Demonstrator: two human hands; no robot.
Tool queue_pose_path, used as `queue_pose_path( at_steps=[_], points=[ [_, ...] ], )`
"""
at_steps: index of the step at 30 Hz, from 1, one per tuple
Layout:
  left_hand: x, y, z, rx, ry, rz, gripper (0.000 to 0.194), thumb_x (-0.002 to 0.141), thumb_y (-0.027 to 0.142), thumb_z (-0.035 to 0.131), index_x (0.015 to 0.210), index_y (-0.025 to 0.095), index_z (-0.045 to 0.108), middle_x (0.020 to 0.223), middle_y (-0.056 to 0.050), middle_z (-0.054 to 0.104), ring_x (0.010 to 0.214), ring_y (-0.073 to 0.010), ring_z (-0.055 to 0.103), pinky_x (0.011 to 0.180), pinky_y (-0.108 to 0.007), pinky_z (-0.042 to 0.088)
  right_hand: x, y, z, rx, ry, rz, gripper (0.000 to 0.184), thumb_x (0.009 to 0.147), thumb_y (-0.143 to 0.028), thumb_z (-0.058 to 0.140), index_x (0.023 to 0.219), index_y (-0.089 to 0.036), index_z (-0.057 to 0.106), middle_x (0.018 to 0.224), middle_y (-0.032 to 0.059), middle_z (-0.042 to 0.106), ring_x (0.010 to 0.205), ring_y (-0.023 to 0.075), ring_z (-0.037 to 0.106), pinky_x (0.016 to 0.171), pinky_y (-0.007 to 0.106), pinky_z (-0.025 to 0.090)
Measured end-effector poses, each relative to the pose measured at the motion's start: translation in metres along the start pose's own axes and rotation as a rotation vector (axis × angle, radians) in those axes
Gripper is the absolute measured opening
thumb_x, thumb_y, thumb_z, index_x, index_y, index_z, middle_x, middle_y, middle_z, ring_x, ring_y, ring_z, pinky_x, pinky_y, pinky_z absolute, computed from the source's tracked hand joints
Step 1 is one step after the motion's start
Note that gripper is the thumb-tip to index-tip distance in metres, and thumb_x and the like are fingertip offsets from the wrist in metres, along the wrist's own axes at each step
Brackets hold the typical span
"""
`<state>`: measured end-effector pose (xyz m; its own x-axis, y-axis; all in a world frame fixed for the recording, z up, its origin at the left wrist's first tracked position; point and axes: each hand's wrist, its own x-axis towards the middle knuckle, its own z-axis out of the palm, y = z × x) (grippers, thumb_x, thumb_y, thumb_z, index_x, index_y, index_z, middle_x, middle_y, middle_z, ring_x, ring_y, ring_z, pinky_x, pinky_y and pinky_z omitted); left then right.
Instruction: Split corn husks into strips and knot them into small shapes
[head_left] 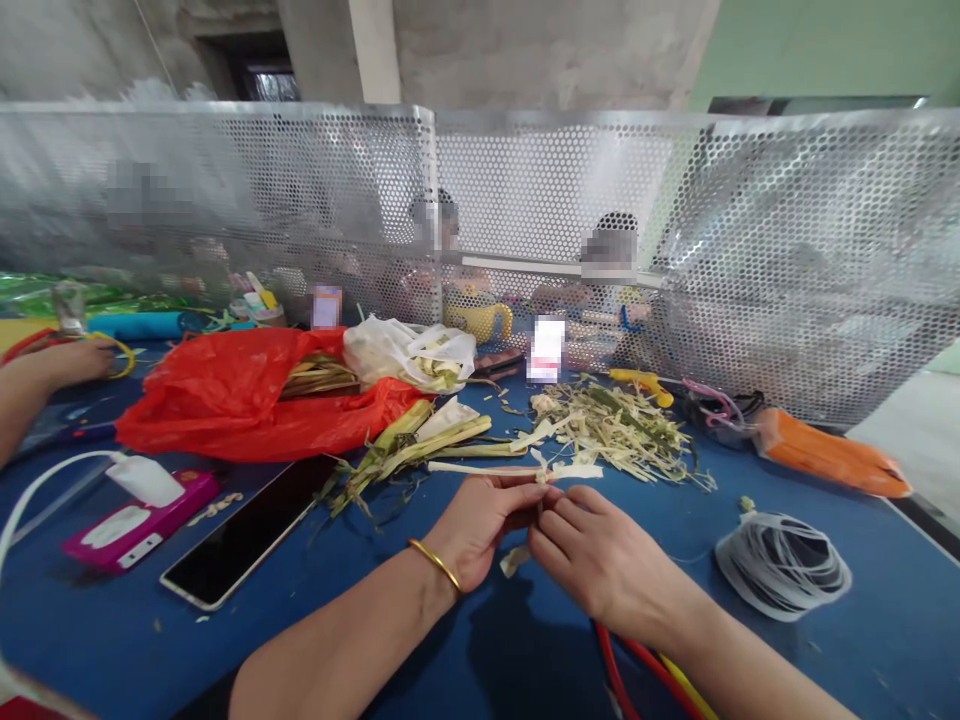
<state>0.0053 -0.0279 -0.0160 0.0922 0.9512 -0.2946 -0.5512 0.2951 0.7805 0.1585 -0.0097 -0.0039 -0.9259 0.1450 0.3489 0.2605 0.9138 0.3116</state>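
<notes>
Over the blue table, my left hand, with a gold bangle at the wrist, pinches a pale plant-husk strip near a small knot. My right hand meets it there, its fingers curled closed on the same piece. The strip's flat ends stick out to both sides, and a husk end hangs below. My fingers partly hide the knot. Just beyond lie a heap of shredded husk scraps and long pale green stalks. Red and yellow tool handles rest under my right forearm.
A red plastic bag, white bag, dark phone and magenta power strip lie left. Right are a coil of clear cord and an orange packet. A perforated screen stands behind. Another person's hand is far left.
</notes>
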Motion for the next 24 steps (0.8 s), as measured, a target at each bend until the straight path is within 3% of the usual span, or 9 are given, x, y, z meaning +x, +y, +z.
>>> queue_pose_path(
  at_steps=[8, 11, 14, 16, 18, 21, 24],
  points=[
    [-0.002, 0.000, 0.003, -0.036, 0.054, -0.055, 0.026, 0.055, 0.010, 0.080, 0.078, 0.008, 0.070, 0.069, -0.007, 0.067, 0.060, -0.0102, 0.060, 0.057, -0.018, 0.046, 0.004, -0.005, -0.005, 0.229, 0.065, -0.035, 0.029, 0.096, -0.013, 0.036, 0.072, -0.017, 0.051, 0.068, 0.0019, 0.056, 0.068, 0.0151, 0.048, 0.078, 0.031, 0.036],
    [-0.002, 0.003, 0.001, -0.008, 0.033, -0.038, 0.025, 0.058, 0.013, 0.079, 0.082, 0.009, 0.070, 0.072, -0.007, 0.068, 0.062, -0.0107, 0.061, 0.058, -0.018, 0.046, 0.001, 0.002, -0.005, 0.294, 0.087, 0.002, 0.025, 0.097, -0.015, 0.036, 0.081, -0.017, 0.055, 0.073, 0.0029, 0.059, 0.072, 0.0160, 0.051, 0.076, 0.031, 0.037],
    [-0.003, 0.007, 0.000, 0.032, 0.039, -0.008, 0.023, 0.062, 0.017, 0.077, 0.083, 0.010, 0.069, 0.073, -0.006, 0.068, 0.063, -0.0117, 0.061, 0.062, -0.021, 0.048, -0.004, 0.015, -0.006, 0.309, 0.213, 0.243, 0.017, 0.096, -0.027, 0.043, 0.101, -0.017, 0.055, 0.088, 0.0068, 0.064, 0.083, 0.0190, 0.056, 0.077, 0.033, 0.039],
    [-0.004, 0.010, 0.000, 0.062, 0.045, -0.007, 0.021, 0.062, 0.017, 0.075, 0.082, 0.010, 0.069, 0.069, -0.005, 0.065, 0.062, -0.0122, 0.060, 0.063, -0.024, 0.048, -0.007, 0.023, -0.003, 0.303, 0.223, 0.455, 0.020, 0.094, -0.034, 0.047, 0.104, -0.018, 0.055, 0.095, 0.0084, 0.065, 0.088, 0.0214, 0.057, 0.078, 0.033, 0.040],
    [-0.005, 0.010, 0.001, 0.083, 0.031, -0.032, 0.019, 0.063, 0.019, 0.073, 0.079, 0.011, 0.067, 0.066, -0.004, 0.063, 0.061, -0.0119, 0.058, 0.063, -0.025, 0.049, -0.008, 0.025, 0.001, 0.375, 0.112, 0.604, 0.019, 0.094, -0.036, 0.047, 0.096, -0.021, 0.057, 0.090, 0.0055, 0.065, 0.085, 0.0203, 0.057, 0.075, 0.031, 0.041],
    [-0.004, 0.007, 0.002, 0.111, 0.012, -0.039, 0.019, 0.065, 0.025, 0.074, 0.076, 0.012, 0.064, 0.063, -0.001, 0.059, 0.058, -0.0104, 0.055, 0.060, -0.024, 0.048, -0.007, 0.020, 0.008, 0.540, -0.040, 0.741, 0.028, 0.095, -0.039, 0.043, 0.076, -0.022, 0.054, 0.067, -0.0012, 0.059, 0.064, 0.0147, 0.051, 0.059, 0.024, 0.036],
    [0.000, 0.000, 0.001, 0.184, 0.001, 0.037, 0.026, 0.064, 0.032, 0.076, 0.073, 0.012, 0.062, 0.057, 0.002, 0.055, 0.052, -0.0087, 0.051, 0.054, -0.022, 0.045, -0.006, 0.014, 0.011, 0.591, -0.051, 0.792, 0.037, 0.094, -0.040, 0.041, 0.063, -0.021, 0.045, 0.056, -0.0036, 0.047, 0.055, 0.0116, 0.041, 0.052, 0.022, 0.028]
  ],
)
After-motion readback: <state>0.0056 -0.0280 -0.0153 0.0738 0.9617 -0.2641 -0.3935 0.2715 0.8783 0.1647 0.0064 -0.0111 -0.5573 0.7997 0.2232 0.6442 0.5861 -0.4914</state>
